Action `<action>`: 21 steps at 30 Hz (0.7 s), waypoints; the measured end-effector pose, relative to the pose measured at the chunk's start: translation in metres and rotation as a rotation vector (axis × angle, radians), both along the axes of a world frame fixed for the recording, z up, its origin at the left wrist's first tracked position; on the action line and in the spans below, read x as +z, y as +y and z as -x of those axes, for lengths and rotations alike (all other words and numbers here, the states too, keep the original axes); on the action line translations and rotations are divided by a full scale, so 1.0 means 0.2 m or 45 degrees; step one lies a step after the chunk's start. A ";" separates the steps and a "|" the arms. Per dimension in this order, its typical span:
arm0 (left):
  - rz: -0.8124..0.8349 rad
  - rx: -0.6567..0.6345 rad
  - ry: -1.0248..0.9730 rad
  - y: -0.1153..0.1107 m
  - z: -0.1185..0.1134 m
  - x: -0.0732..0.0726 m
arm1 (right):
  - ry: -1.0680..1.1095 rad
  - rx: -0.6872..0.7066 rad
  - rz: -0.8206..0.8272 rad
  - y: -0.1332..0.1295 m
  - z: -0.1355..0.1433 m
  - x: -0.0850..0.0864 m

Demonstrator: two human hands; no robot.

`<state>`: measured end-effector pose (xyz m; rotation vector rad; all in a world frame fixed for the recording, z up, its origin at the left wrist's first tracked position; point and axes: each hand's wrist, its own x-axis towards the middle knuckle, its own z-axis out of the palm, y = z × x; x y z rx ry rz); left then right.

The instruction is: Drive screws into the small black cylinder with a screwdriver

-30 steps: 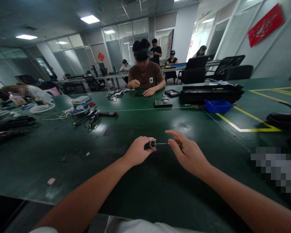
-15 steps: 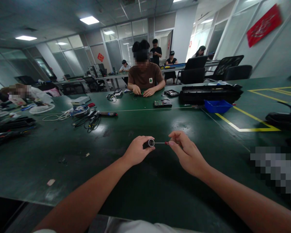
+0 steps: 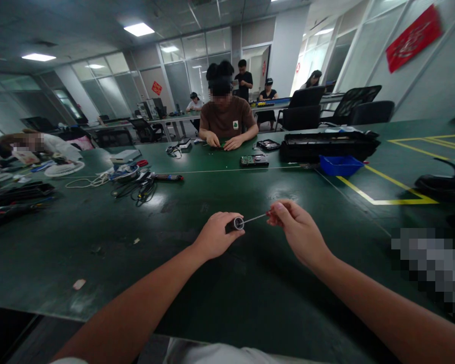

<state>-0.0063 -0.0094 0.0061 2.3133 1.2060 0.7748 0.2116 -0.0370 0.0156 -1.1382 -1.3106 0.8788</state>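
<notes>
A small dark cylinder (image 3: 234, 224) with a pale ring at its open end is gripped between the thumb and fingers of my left hand (image 3: 215, 235). Its ringed end faces right and toward me. My right hand (image 3: 298, 227) is closed on a screwdriver (image 3: 255, 218), whose handle is mostly hidden by the fingers. The thin metal shaft slants down to the left, and its tip meets the ringed end of the cylinder. Both hands are above the green table (image 3: 220, 303).
Across the table (image 3: 197, 192) a person (image 3: 227, 119) handles a small green part. A circuit-board device (image 3: 254, 161), a blue tray (image 3: 340, 165) and a long black housing (image 3: 328, 146) lie ahead. Cables (image 3: 136, 189) and a dark tool (image 3: 168, 177) are at left.
My right hand has moved slightly right and up, tilting the screwdriver so its handle end is higher. The cylinder in my left hand has shifted slightly right.
</notes>
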 end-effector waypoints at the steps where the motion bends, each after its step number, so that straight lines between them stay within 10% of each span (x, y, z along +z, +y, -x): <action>1: 0.004 0.009 0.001 0.00 0.00 0.00 | -0.070 0.002 -0.018 -0.01 0.01 0.01; 21: -0.024 -0.008 -0.022 0.00 -0.01 -0.01 | -0.262 0.015 -0.135 -0.07 0.03 0.05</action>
